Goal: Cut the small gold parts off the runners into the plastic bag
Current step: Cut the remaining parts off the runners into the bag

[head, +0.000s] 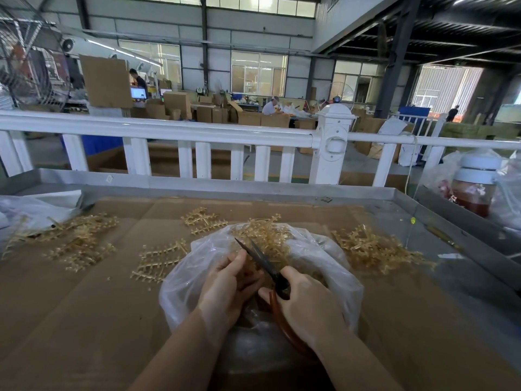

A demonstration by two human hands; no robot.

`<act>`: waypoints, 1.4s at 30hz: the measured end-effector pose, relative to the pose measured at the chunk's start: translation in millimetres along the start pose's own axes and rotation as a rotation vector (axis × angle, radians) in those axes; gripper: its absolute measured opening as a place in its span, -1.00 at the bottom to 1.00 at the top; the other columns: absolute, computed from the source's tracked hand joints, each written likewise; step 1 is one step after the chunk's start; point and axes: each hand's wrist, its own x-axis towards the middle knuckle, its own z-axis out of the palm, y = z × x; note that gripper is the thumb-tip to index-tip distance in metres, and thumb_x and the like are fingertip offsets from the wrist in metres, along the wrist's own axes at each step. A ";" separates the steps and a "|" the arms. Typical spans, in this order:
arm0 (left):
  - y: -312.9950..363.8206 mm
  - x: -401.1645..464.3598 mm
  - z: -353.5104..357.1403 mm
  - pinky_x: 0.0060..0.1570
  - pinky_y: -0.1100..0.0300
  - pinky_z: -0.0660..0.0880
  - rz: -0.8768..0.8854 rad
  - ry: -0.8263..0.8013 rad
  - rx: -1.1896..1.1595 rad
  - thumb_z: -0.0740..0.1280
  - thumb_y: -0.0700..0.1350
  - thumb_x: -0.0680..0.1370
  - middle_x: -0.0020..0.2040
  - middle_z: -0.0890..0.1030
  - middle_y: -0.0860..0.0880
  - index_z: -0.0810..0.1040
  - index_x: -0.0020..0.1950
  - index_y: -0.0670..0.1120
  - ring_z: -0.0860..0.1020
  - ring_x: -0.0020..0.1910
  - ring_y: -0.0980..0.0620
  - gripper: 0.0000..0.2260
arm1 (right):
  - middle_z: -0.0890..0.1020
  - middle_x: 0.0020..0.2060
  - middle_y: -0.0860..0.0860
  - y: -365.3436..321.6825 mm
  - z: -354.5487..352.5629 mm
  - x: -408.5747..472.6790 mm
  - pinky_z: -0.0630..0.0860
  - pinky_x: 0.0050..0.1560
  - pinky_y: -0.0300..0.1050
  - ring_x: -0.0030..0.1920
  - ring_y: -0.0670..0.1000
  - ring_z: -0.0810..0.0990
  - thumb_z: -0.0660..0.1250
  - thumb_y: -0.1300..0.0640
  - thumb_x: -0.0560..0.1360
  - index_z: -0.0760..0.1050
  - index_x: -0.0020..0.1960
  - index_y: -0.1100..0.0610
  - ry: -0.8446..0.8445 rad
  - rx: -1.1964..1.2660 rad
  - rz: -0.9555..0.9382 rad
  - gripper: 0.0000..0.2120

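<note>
A clear plastic bag [324, 258] lies open on the cardboard-covered table, with gold pieces heaped at its far side [267, 235]. Over the bag's mouth my right hand [307, 303] grips dark scissors [259, 258] by their reddish-brown handles, blades pointing up and to the left. My left hand [225, 286] is curled beside the blades and seems to pinch a small gold piece, which its fingers mostly hide. Gold runners [160, 261] lie flat just left of the bag.
More gold runner piles lie at the left [76, 238], at the back [203, 220] and at the right [375, 249]. A metal table rim [253, 187] and a white railing [169, 131] stand behind. A jar [476, 187] and bags sit at the far right.
</note>
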 end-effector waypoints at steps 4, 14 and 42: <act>-1.4 1.4 -0.4 -0.08 0.07 0.63 0.008 -0.002 0.013 0.30 -0.18 0.58 -0.02 0.66 -0.26 0.58 0.06 -0.28 0.65 -0.06 -0.15 -0.82 | 0.60 -0.04 -0.13 1.5 -2.2 0.6 0.47 0.03 -0.16 0.03 -0.07 0.56 0.25 -0.31 0.47 0.44 0.11 -0.09 -0.001 0.058 0.026 -0.64; -1.8 6.5 -0.4 -0.21 0.17 0.59 -0.013 0.121 -0.085 0.31 -0.25 0.56 -0.19 0.67 -0.11 0.59 0.05 -0.19 0.62 -0.14 -0.02 -0.89 | 0.58 -0.13 -0.16 2.6 -5.9 0.6 0.41 -0.12 -0.26 -0.06 -0.13 0.54 0.27 -0.28 0.47 0.45 0.04 -0.10 -0.007 0.083 -0.002 -0.70; 1.5 3.4 2.5 -0.04 0.14 0.49 -0.049 0.092 -0.101 0.23 -0.32 0.59 -0.15 0.62 -0.13 0.57 0.01 -0.22 0.57 -0.17 -0.01 -0.86 | 0.52 -0.20 -0.09 5.1 5.8 2.0 0.37 -0.17 -0.22 -0.15 -0.07 0.50 0.23 -0.30 0.48 0.30 -0.07 -0.10 -0.008 0.024 -0.165 -0.71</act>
